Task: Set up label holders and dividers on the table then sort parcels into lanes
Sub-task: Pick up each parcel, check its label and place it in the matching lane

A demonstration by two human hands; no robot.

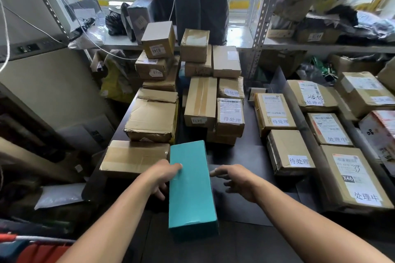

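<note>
While the left hand [164, 174] clamps the teal box's [191, 188] edge at the table's [252, 156] near end, the right hand [233, 181] hovers beside, fingers spread; better grip both sides before lifting.

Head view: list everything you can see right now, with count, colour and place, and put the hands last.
Teal box: one, teal, long, front centre of the table.
Table: one, black top, centre.
Unsorted cardboard boxes: a heap, exact count unclear, brown, left and centre of the table.
Boxes in lanes: at least eight, mostly brown with white handwritten labels, right side.
Clear divider: at least one, transparent, upright between the right-hand lanes.
Black bagged parcels: several, black, on the back ledge by the window.
Metal shelving: grey, back right, stuffed with parcels.
Left hand: on the teal box's left edge, thumb on top.
Right hand: open, just right of the teal box, not touching it.
</note>
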